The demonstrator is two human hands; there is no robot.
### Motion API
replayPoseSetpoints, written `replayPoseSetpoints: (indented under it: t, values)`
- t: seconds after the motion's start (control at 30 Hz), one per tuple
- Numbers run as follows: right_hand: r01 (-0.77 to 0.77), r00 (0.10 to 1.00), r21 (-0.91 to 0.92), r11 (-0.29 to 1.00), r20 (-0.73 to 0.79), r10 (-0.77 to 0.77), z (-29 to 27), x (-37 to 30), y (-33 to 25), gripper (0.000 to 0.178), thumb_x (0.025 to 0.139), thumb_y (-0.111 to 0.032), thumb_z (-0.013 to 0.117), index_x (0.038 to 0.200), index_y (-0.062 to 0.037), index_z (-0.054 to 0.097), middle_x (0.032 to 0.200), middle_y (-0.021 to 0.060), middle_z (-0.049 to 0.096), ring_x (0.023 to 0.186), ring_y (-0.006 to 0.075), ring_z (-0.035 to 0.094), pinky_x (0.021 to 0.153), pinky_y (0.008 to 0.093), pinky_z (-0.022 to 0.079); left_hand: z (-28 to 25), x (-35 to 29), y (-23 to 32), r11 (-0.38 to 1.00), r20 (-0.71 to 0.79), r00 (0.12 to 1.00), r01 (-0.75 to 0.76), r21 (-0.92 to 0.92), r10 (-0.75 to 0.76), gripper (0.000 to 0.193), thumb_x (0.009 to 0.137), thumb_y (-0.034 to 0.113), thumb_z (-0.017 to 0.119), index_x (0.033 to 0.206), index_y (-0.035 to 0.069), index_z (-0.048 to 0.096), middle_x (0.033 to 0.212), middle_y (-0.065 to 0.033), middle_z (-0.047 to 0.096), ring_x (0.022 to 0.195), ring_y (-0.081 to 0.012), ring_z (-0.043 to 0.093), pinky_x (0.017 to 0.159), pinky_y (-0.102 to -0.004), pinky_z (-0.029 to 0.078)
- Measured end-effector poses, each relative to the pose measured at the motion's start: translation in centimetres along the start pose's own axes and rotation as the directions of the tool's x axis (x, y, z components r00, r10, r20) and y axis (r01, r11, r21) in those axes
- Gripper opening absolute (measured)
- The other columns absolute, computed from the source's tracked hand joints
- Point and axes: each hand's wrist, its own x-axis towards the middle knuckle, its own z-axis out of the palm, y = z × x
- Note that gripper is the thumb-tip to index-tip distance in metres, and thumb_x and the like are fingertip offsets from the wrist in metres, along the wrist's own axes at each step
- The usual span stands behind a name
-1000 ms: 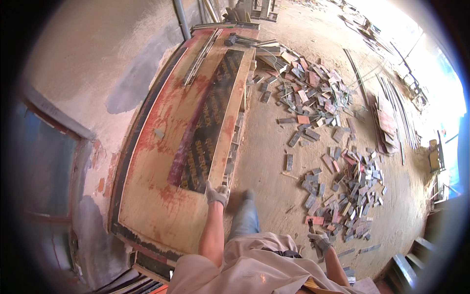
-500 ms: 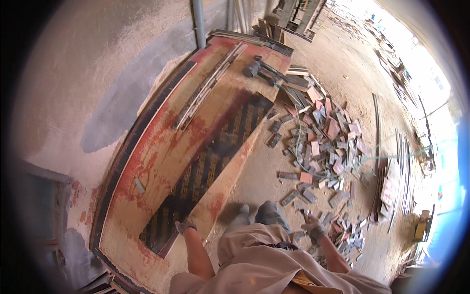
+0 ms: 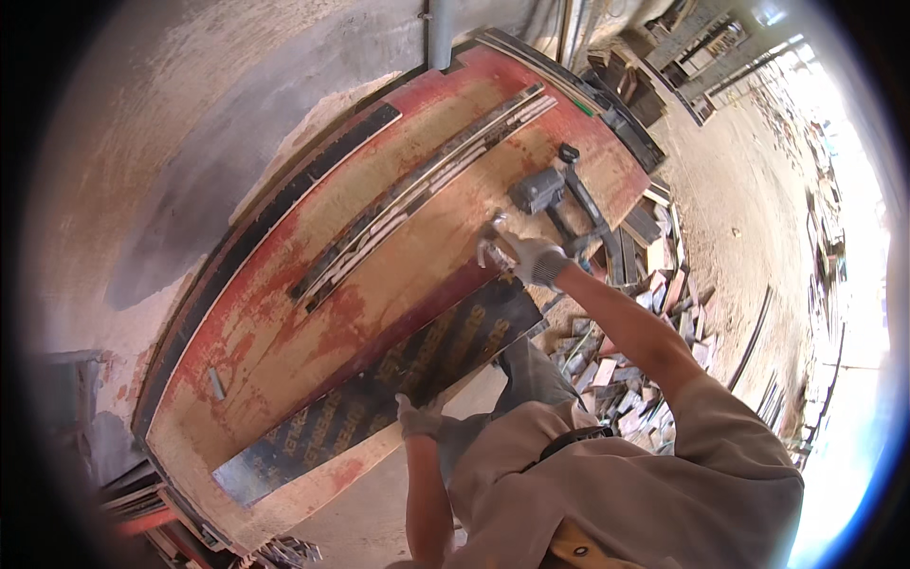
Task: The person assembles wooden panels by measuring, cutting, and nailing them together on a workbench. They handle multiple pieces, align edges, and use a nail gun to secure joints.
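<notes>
A long black-faced plywood board (image 3: 370, 394) with pale printing lies slantwise across the worktable, along its near edge. My left hand (image 3: 417, 417), in a light glove, grips the board's near edge with the fingers bent over it. My right hand (image 3: 538, 258), gloved too, is closed around the handle of what looks like a claw hammer (image 3: 491, 248). Its metal head is over the board's far right end; whether it touches is unclear. Most of the handle is hidden in the glove. Just beyond my right hand lies a dark power tool (image 3: 540, 190) with a long frame.
The red-stained wooden worktable (image 3: 284, 370) runs along a plastered wall (image 3: 237, 114). On it lie a bundle of thin strips (image 3: 417, 194), a black edge strip (image 3: 355, 142) and a small pale piece (image 3: 216, 383). Wood offcuts (image 3: 607, 365) heap on the floor to the right.
My right hand has swung up from beside my body to the board's far right end with the hammer. My left hand has slid right along the near edge. The view has shifted too.
</notes>
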Motion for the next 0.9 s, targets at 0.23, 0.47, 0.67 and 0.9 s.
replayPoseSetpoints:
  t: [0.23,0.47,0.67,0.9]
  values:
    - [0.37,0.895,-0.403,0.837,-0.085,-0.437,-4.0,16.4,5.3,0.044,0.091,-0.032,0.07,0.13,-0.0105,0.067,0.108,0.0197,0.075,0.103,0.0376,0.073,0.088,0.0507,0.057,2.1,4.3,-2.6,0.992,-0.149,0.987,-0.077,-0.098,0.062,0.08,0.101,0.062,0.058,0.158,0.008,0.042,0.154,-0.0188,0.053,0.138,-0.0425,0.054,0.106,-0.0618,0.054]
    - [0.252,0.865,-0.736,0.629,-0.12,-0.487,-3.4,31.3,14.5,0.037,0.09,-0.019,0.062,0.124,-0.0051,0.063,0.128,0.015,0.063,0.118,0.0339,0.061,0.102,0.0491,0.049,3.3,0.3,-1.0,0.955,-0.274,0.958,0.155,0.252,-0.084,0.06,0.103,0.063,0.055,0.122,0.007,0.065,0.122,-0.0192,0.068,0.106,-0.0386,0.069,0.086,-0.0492,0.062]
    - [0.294,0.937,-0.693,0.658,0.072,-0.343,-1.7,33.0,17.0,0.025,0.094,-0.023,0.062,0.115,-0.0107,0.065,0.118,0.0136,0.061,0.117,0.0316,0.059,0.097,0.0475,0.049,11.4,-4.7,0.1,-0.4,0.239,0.879,-0.061,0.915,0.413,0.044,0.101,0.043,0.063,0.111,0.0,0.068,0.106,-0.0183,0.077,0.085,-0.041,0.074,0.076,-0.0496,0.059]
    - [0.402,0.878,-0.659,0.635,0.081,-0.471,-6.4,30.5,13.6,0.025,0.088,-0.024,0.064,0.106,-0.0067,0.064,0.109,0.0149,0.064,0.103,0.0308,0.063,0.087,0.0457,0.051,30.3,1.8,5.3,-0.713,0.791,0.31,-0.344,0.61,0.527,0.068,0.091,0.028,0.078,0.149,0.006,0.05,0.146,-0.0192,0.059,0.136,-0.0421,0.054,0.112,-0.055,0.044]
